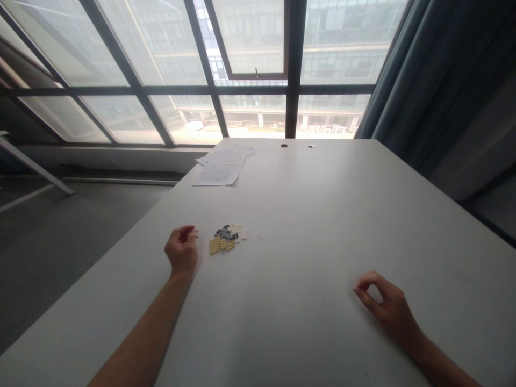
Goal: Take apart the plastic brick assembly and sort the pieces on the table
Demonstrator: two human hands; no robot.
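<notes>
A small heap of toy building bricks lies on the white table (pixel 298 215), left of the middle. Tan bricks (pixel 220 246) form its near side, grey bricks (pixel 226 233) its centre, and white bricks (pixel 237 228) its far right side. Just left of the heap, apart from it, my left hand (pixel 182 251) rests with its fingers curled in and nothing visible in them. Well to the right, my right hand (pixel 387 306) rests on its side, thumb and forefinger tips meeting in a ring. Through the ring only table shows.
Printed paper sheets (pixel 223 166) lie overlapped at the table's far left. Two round cable holes, one a dark hole (pixel 284 145), sit near the far edge. Beyond are large windows (pixel 253 110), with a dark curtain (pixel 403 80) on the right. Grey floor (pixel 100 215) shows at left.
</notes>
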